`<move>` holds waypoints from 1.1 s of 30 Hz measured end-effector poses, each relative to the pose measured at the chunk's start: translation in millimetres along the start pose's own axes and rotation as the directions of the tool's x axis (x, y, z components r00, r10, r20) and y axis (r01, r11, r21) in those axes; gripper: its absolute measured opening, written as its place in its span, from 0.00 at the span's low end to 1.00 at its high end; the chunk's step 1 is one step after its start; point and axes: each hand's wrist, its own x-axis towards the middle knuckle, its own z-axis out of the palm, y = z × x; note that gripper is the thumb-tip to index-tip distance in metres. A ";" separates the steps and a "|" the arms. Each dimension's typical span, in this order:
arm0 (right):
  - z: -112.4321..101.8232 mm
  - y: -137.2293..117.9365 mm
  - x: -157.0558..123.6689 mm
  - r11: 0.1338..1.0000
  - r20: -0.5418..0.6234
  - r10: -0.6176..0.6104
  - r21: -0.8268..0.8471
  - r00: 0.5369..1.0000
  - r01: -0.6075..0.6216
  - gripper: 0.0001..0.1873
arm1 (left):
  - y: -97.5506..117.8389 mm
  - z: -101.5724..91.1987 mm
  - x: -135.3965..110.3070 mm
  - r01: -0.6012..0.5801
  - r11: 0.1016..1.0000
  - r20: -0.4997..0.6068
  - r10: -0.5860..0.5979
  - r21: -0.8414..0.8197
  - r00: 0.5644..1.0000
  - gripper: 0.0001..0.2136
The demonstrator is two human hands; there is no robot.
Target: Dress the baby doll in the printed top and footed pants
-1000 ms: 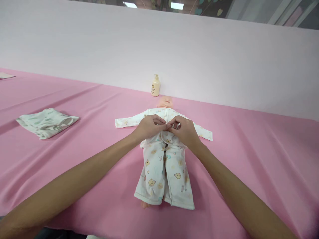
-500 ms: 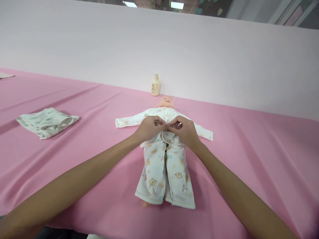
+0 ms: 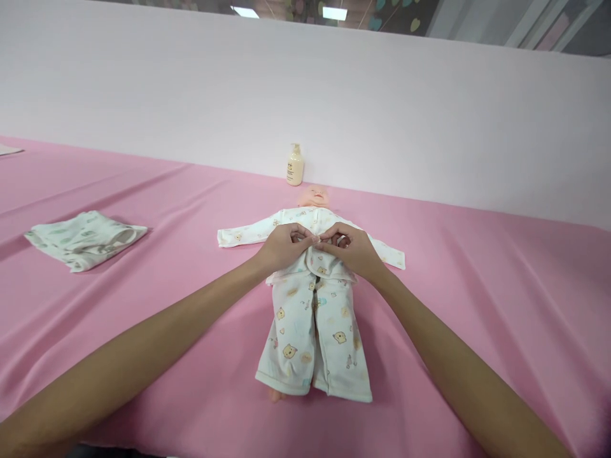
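Observation:
A baby doll (image 3: pixel 314 196) lies on its back, its head toward the wall. It wears a white printed jacket (image 3: pixel 329 266) with both sleeves spread, and matching trousers (image 3: pixel 291 331) with bear faces. Over the front opening of the jacket, my left hand (image 3: pixel 285 247) pinches the edge of the fabric between thumb and fingers. My right hand (image 3: pixel 351 249) pinches the same front edge from the other side, fingertips nearly touching the left ones. Whatever fastener lies between the fingertips is too small to make out. One foot of the doll (image 3: pixel 277 395) shows below the left trouser leg.
The table has a pink cloth (image 3: pixel 191 356) with creases. A cream pump bottle (image 3: pixel 294 166) stands against the white wall (image 3: pixel 429 127) behind the doll's head. A folded white cloth with green print (image 3: pixel 86 238) lies to the left. A pale flat item (image 3: pixel 8 150) is at the far left edge.
The view has shifted slightly, so everything sits a little further left. Both hands stay pinched at the jacket front, with only small finger movement.

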 end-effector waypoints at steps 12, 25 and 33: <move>9.9 1.5 0.4 0.994 -0.082 -0.077 -0.088 0.994 0.069 0.08 | 3.9 2.8 -7.9 -0.041 0.999 -0.075 0.040 -0.015 0.996 0.17; 15.2 17.9 -2.1 0.996 -0.089 0.002 0.091 0.996 0.006 0.22 | 7.0 0.3 -2.9 0.104 0.979 -0.006 -0.107 -0.176 0.994 0.20; 16.4 20.6 -2.5 0.986 -0.077 0.028 0.168 0.997 -0.015 0.22 | 9.1 -12.0 2.8 0.189 0.973 0.092 -0.178 -0.131 0.980 0.20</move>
